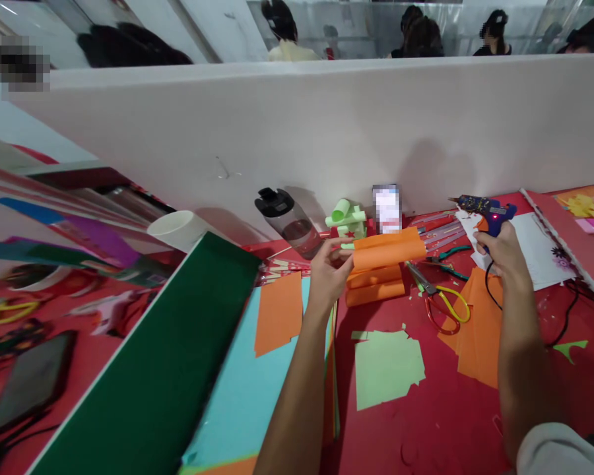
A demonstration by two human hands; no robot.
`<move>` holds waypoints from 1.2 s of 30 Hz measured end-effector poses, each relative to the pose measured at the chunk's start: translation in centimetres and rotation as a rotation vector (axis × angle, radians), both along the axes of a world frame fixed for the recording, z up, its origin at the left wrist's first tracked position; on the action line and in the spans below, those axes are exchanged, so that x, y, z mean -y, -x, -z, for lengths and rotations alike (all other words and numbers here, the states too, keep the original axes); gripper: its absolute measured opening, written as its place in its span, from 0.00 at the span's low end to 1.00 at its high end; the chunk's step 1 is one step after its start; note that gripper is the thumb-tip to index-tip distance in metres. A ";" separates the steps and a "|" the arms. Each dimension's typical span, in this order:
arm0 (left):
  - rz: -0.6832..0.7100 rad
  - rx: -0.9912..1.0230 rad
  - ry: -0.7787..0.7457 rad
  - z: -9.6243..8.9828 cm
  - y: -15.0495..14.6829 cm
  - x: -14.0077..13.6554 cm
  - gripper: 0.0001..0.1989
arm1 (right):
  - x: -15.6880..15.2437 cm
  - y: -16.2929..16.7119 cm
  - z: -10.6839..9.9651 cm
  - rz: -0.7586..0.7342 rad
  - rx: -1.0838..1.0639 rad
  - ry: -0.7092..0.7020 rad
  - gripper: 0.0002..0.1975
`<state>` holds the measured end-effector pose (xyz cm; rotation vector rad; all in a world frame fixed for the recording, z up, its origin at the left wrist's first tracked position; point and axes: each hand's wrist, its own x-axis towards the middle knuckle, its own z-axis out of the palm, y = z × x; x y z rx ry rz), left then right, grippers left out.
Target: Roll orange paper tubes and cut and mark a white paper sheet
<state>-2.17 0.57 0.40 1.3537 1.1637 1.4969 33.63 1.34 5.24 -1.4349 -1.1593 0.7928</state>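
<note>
My left hand [328, 272] is closed on the left end of a rolled orange paper tube [390, 252], held above the red table. Below it lie more orange paper rolls [376, 290]. My right hand [501, 245] grips a blue hot glue gun [490, 210] whose nozzle points left; a small red light glows on its body. Scissors [445, 303] with red and yellow handles rest between my hands. Orange paper sheets [478, 330] lie under my right forearm. Nearer to me is a cut light-green paper piece [389, 368].
A dark green board [168, 356] stands at the left, beside blue paper sheets [242, 396]. At the back are a water bottle [290, 223], green paper rolls [347, 218] and a phone [387, 208] against the white partition [297, 132]. A black cord trails at the right.
</note>
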 end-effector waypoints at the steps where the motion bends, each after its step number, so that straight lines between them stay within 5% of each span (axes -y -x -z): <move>1: -0.004 -0.002 0.001 -0.1 0.1 0.0 0.20 | -0.2 -0.2 0.3 0.018 0.084 0.072 0.11; 4: -0.012 -0.004 0.003 -0.3 0.2 0.1 0.21 | -0.8 -0.7 1.3 -0.058 0.331 0.318 0.06; 9: -0.024 -0.004 0.010 -0.6 0.4 0.2 0.22 | -1.0 -1.5 3.2 -0.072 0.800 0.551 0.21; 13: -0.032 0.001 0.012 -0.7 0.3 0.2 0.22 | -0.8 -2.2 4.0 -0.137 0.977 0.785 0.26; 22: 0.000 -0.014 0.009 -0.7 0.0 0.3 0.22 | -0.2 -2.1 2.8 -0.169 0.997 0.801 0.22; 27: 0.038 0.020 0.010 -0.4 0.0 0.1 0.22 | -0.1 -1.4 1.6 -0.049 0.888 0.541 0.24; 31: 0.052 0.079 0.035 -0.2 -0.2 0.1 0.23 | 0.4 1.3 -0.2 -0.362 0.400 0.116 0.22; 36: 0.065 0.123 0.066 -0.1 -0.5 0.1 0.25 | 1.4 4.6 -1.7 -0.586 0.104 -0.114 0.23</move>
